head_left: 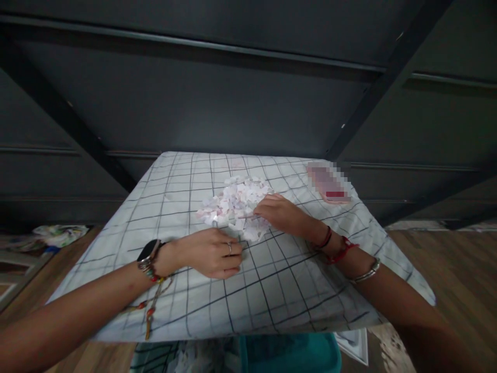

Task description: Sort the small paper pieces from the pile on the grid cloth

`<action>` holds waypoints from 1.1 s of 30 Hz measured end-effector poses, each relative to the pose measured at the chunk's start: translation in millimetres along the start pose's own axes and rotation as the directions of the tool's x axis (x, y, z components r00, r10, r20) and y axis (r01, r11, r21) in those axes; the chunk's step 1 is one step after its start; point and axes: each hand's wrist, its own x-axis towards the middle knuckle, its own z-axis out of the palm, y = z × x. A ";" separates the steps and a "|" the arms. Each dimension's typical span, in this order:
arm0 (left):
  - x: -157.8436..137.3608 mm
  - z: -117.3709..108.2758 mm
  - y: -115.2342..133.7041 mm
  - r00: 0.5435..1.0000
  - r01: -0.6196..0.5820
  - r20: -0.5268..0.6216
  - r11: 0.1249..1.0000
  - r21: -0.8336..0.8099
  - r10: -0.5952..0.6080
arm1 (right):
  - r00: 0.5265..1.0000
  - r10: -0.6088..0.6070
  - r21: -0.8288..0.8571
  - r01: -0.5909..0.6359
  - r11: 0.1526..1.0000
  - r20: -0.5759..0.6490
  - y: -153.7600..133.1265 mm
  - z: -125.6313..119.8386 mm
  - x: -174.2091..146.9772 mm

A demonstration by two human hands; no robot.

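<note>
Pieces, small and whitish, lie heaped on my cloth-covered table. My right hand touches the heap's right side, fingers bent close together, though I can't tell whether they grip a piece; my left hand lies loosely curled just nearer me, contents hidden.

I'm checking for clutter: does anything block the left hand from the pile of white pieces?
Nothing visible does. The left hand is over the checked cloth, just in front of the pile; the right hand, at the pile's right side, is off that path.
</note>
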 end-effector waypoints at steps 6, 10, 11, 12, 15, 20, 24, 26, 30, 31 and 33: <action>2.7 -3.5 1.9 1.000 -0.017 -0.002 1.000 -0.006 0.017 | 0.995 0.062 0.033 -0.060 0.998 -0.072 1.4 -5.6 -2.8; 3.1 -3.9 1.9 1.000 -0.030 0.005 0.999 -0.012 0.030 | 1.000 -0.001 0.003 0.001 1.000 0.013 1.5 -6.9 -3.6; 3.2 -3.8 1.9 0.999 -0.031 0.009 0.999 -0.012 0.031 | 0.999 -0.011 0.023 0.010 1.000 0.036 1.7 -9.5 -4.4; 3.2 -3.8 2.0 0.999 -0.032 0.011 0.999 -0.010 0.032 | 0.999 0.000 0.044 -0.002 0.999 0.038 2.3 -12.8 -5.5; 3.2 -3.9 2.3 0.999 -0.039 0.015 0.999 0.000 0.039 | 0.993 0.114 0.039 -0.113 0.993 -0.028 5.2 -21.2 -9.3; 1.7 -3.9 1.7 0.999 -0.038 0.018 0.999 -0.004 0.038 | 0.991 0.133 -0.027 -0.132 0.991 0.027 5.1 -21.7 -11.2; 0.7 -5.3 1.4 0.998 -0.019 0.067 1.000 -0.006 0.019 | 0.997 0.064 0.054 -0.067 0.996 0.048 -8.9 -20.7 -8.1; -0.9 -7.9 3.3 0.991 0.004 0.130 1.000 -0.004 -0.004 | 0.998 0.032 0.049 -0.034 0.998 0.049 -17.6 -20.4 -6.9; -10.8 -15.7 12.2 0.980 0.059 0.192 0.998 0.015 -0.061 | 0.993 -0.068 0.011 0.067 0.998 0.093 -30.0 -22.3 -7.4; -14.6 -17.4 14.6 0.981 0.062 0.184 0.998 0.020 -0.064 | 0.989 -0.100 0.023 0.098 0.995 0.109 -32.1 -23.8 -8.0; -22.5 -19.8 18.0 0.985 0.057 0.159 0.998 0.026 -0.060 | 0.984 -0.127 0.039 0.123 0.992 0.122 -36.1 -27.6 -9.2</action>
